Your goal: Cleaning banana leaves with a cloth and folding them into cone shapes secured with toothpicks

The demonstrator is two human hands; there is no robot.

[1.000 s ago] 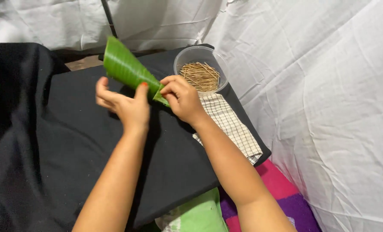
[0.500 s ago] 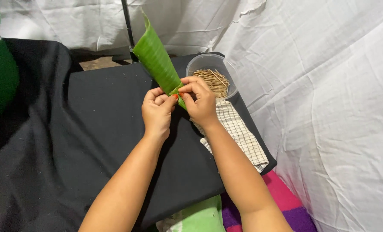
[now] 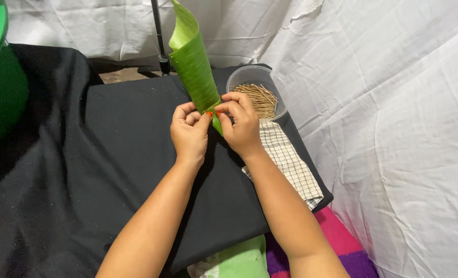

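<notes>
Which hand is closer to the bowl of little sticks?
The right hand. It is just below and left of the bowl, pinching the bottom of the green leaf. The left hand holds the leaf too, but sits farther left, away from the bowl.

A makeshift craft corner: white sheets (image 3: 383,103) hung as walls around a tabletop (image 3: 110,170) draped in black cloth, with a stand pole (image 3: 158,36).

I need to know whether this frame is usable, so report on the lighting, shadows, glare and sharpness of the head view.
Head view: even, soft light; no glare on the rolled green leaf; left hand and right hand sharp, pinching its lower end; sticks in the clear bowl resolve well; black cloth reads dark with faint shadows; green bucket cropped at the edge.
</notes>
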